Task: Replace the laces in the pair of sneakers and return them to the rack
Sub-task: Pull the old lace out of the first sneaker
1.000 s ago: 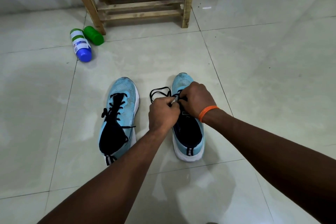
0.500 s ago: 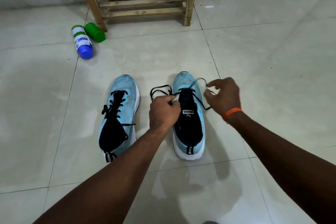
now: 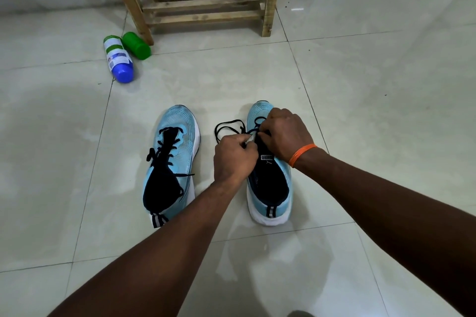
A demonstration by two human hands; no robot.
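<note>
Two light-blue sneakers with black tongues stand side by side on the tiled floor, toes pointing away from me. The left sneaker [image 3: 173, 159] is laced with a black lace. Over the right sneaker [image 3: 270, 188] both hands work at the eyelets. My left hand [image 3: 233, 156] pinches the white edge of the tongue area with the black lace [image 3: 226, 127], whose loop trails onto the floor to the left. My right hand [image 3: 286, 134], with an orange band at the wrist, pinches the lace over the upper eyelets. The fingertips are partly hidden.
A wooden rack [image 3: 206, 0] stands against the wall straight ahead. A white-and-blue bottle [image 3: 118, 59] and a green bottle [image 3: 136, 45] lie on the floor by the rack's left leg.
My right hand, which had pulled the lace out to the right half a second ago, has come back over the shoe next to my left hand. The left hand has stayed in place.
</note>
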